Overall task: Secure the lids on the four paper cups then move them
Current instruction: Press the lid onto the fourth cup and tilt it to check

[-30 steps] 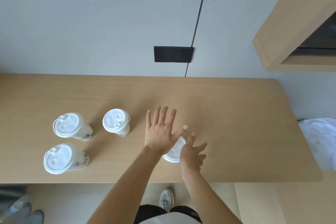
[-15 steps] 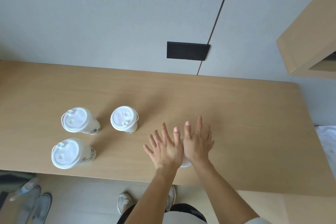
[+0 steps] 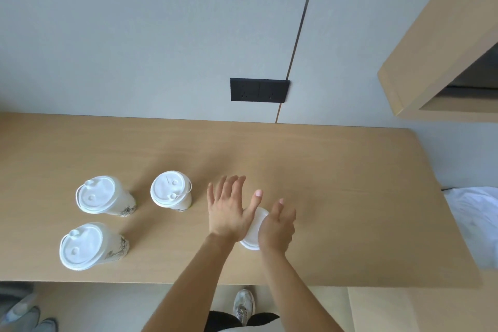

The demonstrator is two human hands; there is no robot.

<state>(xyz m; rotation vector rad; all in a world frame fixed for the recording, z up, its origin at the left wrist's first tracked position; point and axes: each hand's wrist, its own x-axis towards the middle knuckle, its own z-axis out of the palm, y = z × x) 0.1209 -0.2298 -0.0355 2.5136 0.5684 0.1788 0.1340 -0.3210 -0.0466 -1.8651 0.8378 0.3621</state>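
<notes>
1. Standing upright on the wooden table, at about 6 o'clock from the table's middle and near the front edge: the fourth cup, white lid on top, mostly covered by both hands.
2. Pressing down over the lid's 9 o'clock side: the left hand, flat, fingers spread and pointing toward 12 o'clock, thumb reaching across the lid's far rim. Gripping nothing; palm simply lying on the lid.
3. Cupping the lid's 3 o'clock side: the right hand, fingers curled down over the rim, thumb tip raised toward 12 o'clock. Hard to tell whether actually clasping the cup wall or only pressing the lid, the far side being hidden.
4. Showing between the two hands: only a narrow white strip of lid and its near rim at 6 o'clock.
5. Sitting at 9 o'clock from the hands, just beside the left hand but apart from it: the nearest lidded cup, upright, lid on.
6. Sitting farther toward 9 o'clock: the far-left cup, lid on, dark print on its wall.
7. Sitting at 6 o'clock from that one, close to the front edge: the front-left cup, lid on, same dark print.
8. Keeping apart: all three, none touching another.
9. Hanging on the wall at 12 o'clock from the hands: a black outlet plate.
</notes>
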